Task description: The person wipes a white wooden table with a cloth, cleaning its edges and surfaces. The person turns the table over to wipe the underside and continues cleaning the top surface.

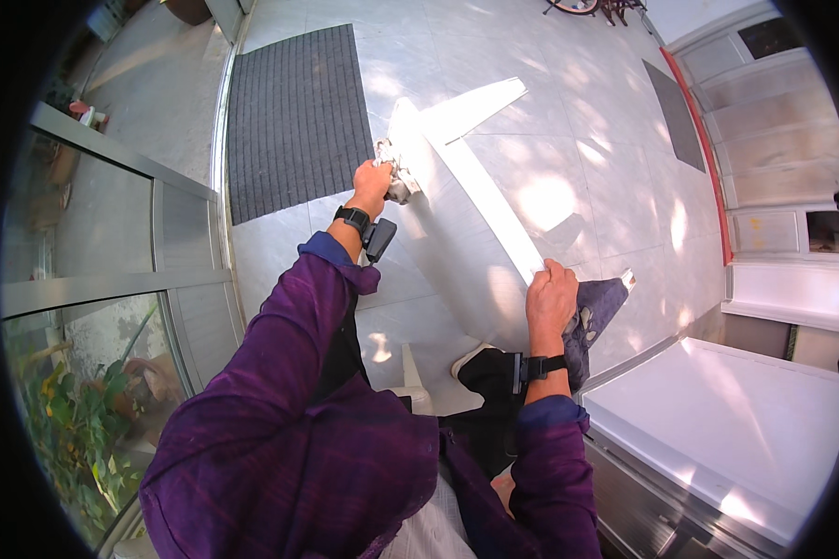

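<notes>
A white piece of plastic furniture, likely a small table or stool, is tipped on its side before me. One tapered leg points away to the upper right. My left hand grips a crumpled, pale stained rag against its far end. At the near end, my right hand is closed around the white edge. Beside that hand a dark cloth with light spots drapes over what seems another leg, whose white tip shows. The fingers' undersides are hidden in both hands.
A ribbed dark doormat lies left on the grey tiled floor, next to a glazed door frame. A white chest-like box stands at lower right. Near my feet is another white tapered piece. A wheel shows at the top.
</notes>
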The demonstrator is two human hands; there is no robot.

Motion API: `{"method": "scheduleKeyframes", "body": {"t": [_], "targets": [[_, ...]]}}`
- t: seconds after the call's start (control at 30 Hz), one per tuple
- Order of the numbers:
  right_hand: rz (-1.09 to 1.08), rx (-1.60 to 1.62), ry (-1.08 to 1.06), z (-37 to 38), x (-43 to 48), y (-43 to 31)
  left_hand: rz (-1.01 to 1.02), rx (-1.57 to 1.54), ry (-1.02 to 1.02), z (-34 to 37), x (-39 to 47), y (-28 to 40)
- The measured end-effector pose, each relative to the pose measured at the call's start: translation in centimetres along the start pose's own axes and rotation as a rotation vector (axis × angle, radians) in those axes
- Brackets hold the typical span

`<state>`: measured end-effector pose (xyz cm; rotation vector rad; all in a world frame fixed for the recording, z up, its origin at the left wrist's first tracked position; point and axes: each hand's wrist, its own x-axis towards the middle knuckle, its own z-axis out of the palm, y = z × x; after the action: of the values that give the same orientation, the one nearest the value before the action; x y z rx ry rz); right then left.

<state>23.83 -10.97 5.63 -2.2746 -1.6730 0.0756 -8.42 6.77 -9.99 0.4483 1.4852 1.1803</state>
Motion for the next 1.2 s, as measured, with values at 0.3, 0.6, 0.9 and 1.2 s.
{"method": "scheduleKeyframes", "body": {"t": [0.3, 0.6, 0.9, 1.2], "targets": [[-0.001, 0.014, 0.002, -0.2, 0.0, 0.0, 0.359, 0.121, -0.039, 3.9, -6.3, 10.8], [-0.034, 0.054, 0.063, 0.3, 0.0, 0.5, 0.138, 0.268, -0.242, 7.3, -18.7, 6.6], [-0.122, 0.028, -0.263, -1.7, 1.4, 1.0, 0.200, 0.480, -0.229, 9.4, -19.1, 5.8], [-0.259, 0.121, -0.513, -6.3, 0.8, 5.6, 0.212, 0.458, -0.249, 9.2, -17.9, 3.5]]}}
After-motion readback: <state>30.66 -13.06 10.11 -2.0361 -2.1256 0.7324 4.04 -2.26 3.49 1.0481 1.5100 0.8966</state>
